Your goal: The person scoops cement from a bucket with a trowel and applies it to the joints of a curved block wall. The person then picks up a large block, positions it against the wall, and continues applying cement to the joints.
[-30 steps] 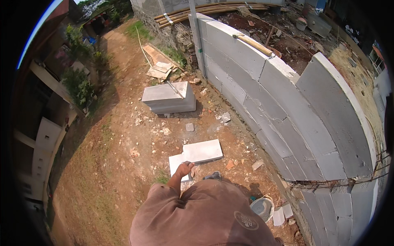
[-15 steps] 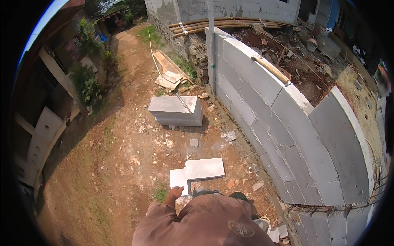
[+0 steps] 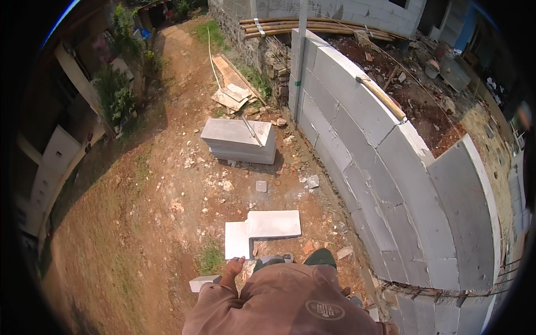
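My left hand (image 3: 234, 266) hangs low in front of my brown shirt (image 3: 273, 301), beside the near edge of a small white block (image 3: 238, 240). Its fingers look bunched, but their tips are hidden and I see nothing held. Whether hand and block touch, I cannot tell. A longer white block (image 3: 273, 224) lies against the small one on the ground. Left of my forearm shows a grey block (image 3: 205, 283), partly covered by my sleeve. My right hand cannot be made out; my body hides that side. The toe of a green boot (image 3: 321, 257) shows beyond the shirt.
Farther ahead stand stacked grey blocks (image 3: 240, 134) with a thin rod-like tool (image 3: 252, 132) on top. A block wall (image 3: 385, 162) curves along my right, a wooden-handled tool (image 3: 382, 99) on its top. Boards (image 3: 231, 84) and rubble lie on the dirt path.
My view has shifted slightly, and more of the green boot shows. The grey block beside my left forearm has come into view. My left hand stays low near the small white block.
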Demonstrator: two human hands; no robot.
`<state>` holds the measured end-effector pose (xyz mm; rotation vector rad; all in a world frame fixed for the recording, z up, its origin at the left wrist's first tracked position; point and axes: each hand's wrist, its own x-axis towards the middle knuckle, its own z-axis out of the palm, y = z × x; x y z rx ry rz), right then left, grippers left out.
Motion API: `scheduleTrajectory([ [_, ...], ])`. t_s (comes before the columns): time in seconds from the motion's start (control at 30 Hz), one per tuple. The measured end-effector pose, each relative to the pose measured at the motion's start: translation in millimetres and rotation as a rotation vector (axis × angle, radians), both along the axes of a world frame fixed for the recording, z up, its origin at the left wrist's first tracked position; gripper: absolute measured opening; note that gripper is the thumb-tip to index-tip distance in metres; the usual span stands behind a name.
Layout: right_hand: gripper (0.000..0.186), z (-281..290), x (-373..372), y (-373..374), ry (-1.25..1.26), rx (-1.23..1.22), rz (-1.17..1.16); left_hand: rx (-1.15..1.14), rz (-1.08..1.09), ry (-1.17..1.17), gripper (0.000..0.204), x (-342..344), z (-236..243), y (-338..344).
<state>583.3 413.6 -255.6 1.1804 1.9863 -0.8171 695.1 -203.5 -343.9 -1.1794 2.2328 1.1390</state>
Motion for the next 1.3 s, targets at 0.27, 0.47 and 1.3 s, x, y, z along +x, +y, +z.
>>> scheduleTrajectory([
  [0.27,0.025,-5.6,-156.2,-73.8,0.057,-0.075,0.099,0.1,-0.044,-0.032,0.066,-56.2,-4.5,1.7],
  [0.47,0.025,-29.5,-227.6,-83.7,0.08,-0.134,0.148,0.037,-0.145,-0.1,0.067,-143.6,-37.7,-17.3],
  [1.3,0.025,-75.3,-172.8,-186.6,-0.106,-0.05,-0.642,-0.551,-1.412,1.398,0.037,-858.5,350.0,76.0],
])
